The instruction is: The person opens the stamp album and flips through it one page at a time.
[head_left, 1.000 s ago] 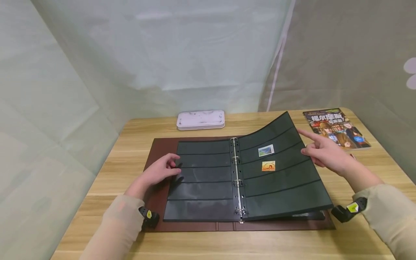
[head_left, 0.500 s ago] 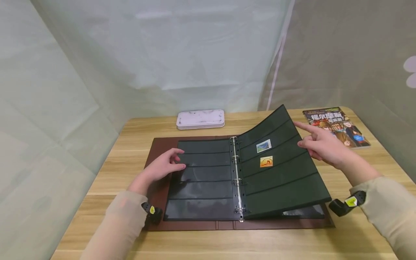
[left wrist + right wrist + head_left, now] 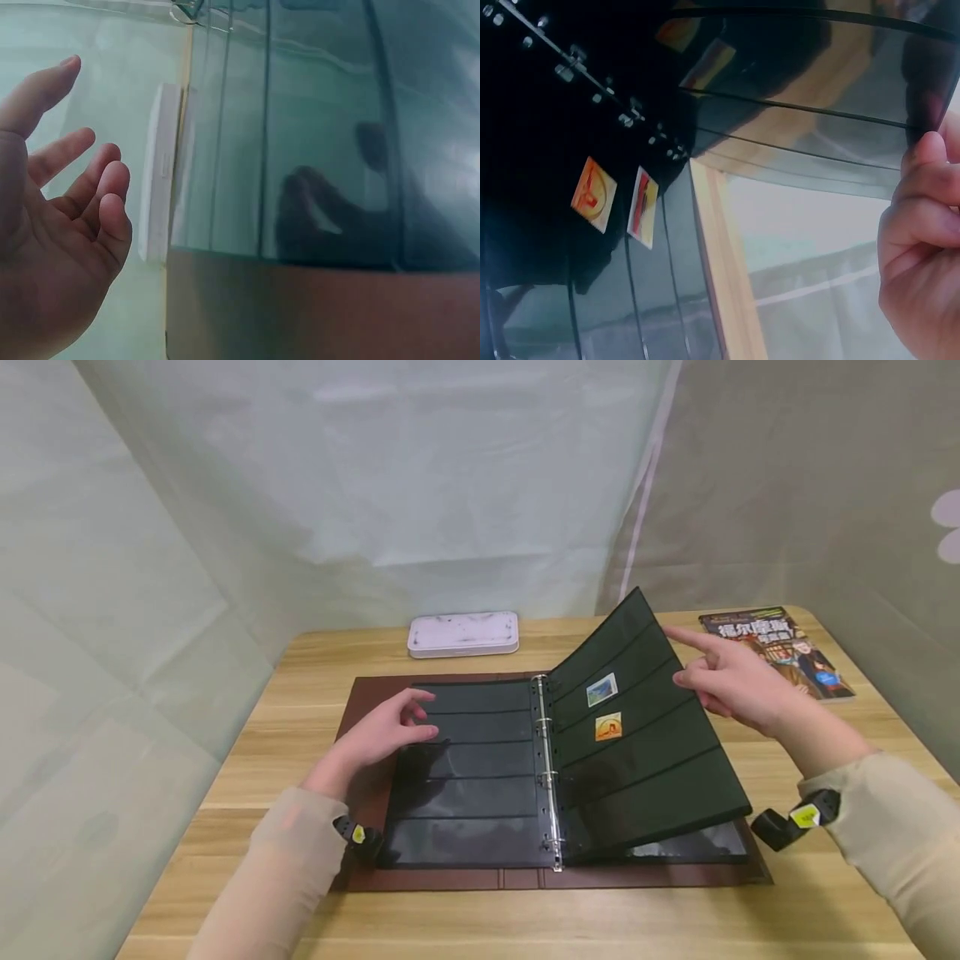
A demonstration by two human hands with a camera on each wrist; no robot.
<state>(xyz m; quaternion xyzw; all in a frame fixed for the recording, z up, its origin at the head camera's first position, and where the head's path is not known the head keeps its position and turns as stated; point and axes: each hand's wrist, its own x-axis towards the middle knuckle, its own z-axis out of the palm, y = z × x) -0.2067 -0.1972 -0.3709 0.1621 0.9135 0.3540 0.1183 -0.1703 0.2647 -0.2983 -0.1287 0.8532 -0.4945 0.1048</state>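
A stamp album (image 3: 517, 878) lies spread on the table, its black pocket pages held by metal rings (image 3: 551, 777). My right hand (image 3: 738, 681) pinches the outer edge of the right page (image 3: 652, 777), index finger extended along it. That page is raised and bowed, and bears a blue-green stamp (image 3: 602, 690) and an orange stamp (image 3: 608, 727). Under it, the right wrist view shows an orange stamp (image 3: 594, 195) and a red-yellow stamp (image 3: 643, 208). My left hand (image 3: 386, 727) hovers over the left page (image 3: 472, 793), fingers loosely bent, holding nothing.
A white tin case (image 3: 463, 635) stands at the back of the wooden table (image 3: 600, 918). An illustrated book (image 3: 780, 652) lies at the back right, behind my right hand. Pale cloth walls (image 3: 465, 485) rise behind the table.
The right page has been lifted higher and swung leftward with my right hand. My left hand has drifted slightly right and up over the left page.
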